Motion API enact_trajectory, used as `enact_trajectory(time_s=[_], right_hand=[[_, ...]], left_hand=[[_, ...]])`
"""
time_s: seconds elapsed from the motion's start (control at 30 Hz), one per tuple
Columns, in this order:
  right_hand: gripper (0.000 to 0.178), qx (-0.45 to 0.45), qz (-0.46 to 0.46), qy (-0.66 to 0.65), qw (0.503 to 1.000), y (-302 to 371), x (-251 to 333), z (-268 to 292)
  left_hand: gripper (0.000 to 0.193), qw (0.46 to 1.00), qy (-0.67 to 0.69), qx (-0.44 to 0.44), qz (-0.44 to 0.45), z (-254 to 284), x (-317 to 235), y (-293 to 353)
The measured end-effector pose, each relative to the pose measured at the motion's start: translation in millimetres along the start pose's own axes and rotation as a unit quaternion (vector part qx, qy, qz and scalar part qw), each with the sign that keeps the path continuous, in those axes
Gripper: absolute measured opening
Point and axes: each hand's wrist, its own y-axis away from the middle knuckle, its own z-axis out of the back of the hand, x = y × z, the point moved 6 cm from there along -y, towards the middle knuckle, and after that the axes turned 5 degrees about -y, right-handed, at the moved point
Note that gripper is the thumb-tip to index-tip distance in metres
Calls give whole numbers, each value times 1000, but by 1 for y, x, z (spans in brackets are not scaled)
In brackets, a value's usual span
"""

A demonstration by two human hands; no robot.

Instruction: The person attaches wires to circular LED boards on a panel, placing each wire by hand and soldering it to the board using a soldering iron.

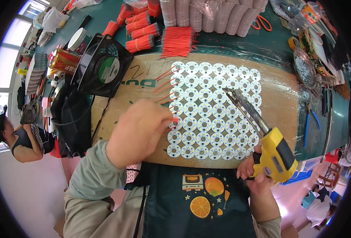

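A grid of round white LED boards [201, 112] with yellow LEDs lies on a brown cardboard sheet [276, 95]. Red wires [164, 86] stick out leftward from several boards in the left column. My left hand [138, 129] is closed at that column's lower part, pinching a short red wire [174, 119] at its fingertips; part of the wire is hidden. My right hand [254, 172] grips a yellow and black soldering gun [277, 152] by its handle. The gun's metal tip points up and left, over the boards' upper right part.
Bundles of red wire [140, 43] and a loose wire pile [177, 41] lie beyond the cardboard, beside stacked round boards [205, 18]. A black fan [104, 65] stands left. Blue-handled pliers [311, 123] and a metal dish [304, 67] are right. Other people [23, 137] sit farther off.
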Motion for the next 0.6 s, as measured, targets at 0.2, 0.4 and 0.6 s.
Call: enact_trajectory(time_s=[0.2, 0.4, 0.6], right_hand=[[48, 147, -54, 172, 973, 19, -5, -7], [50, 247, 0, 268, 931, 10, 7, -35], [48, 204, -26, 277, 939, 17, -2, -34]], left_hand=[[29, 998, -23, -34, -46, -15, -7, 48], [29, 996, -20, -67, -49, -24, -2, 51], [29, 996, -17, -73, -46, -29, 0, 53]])
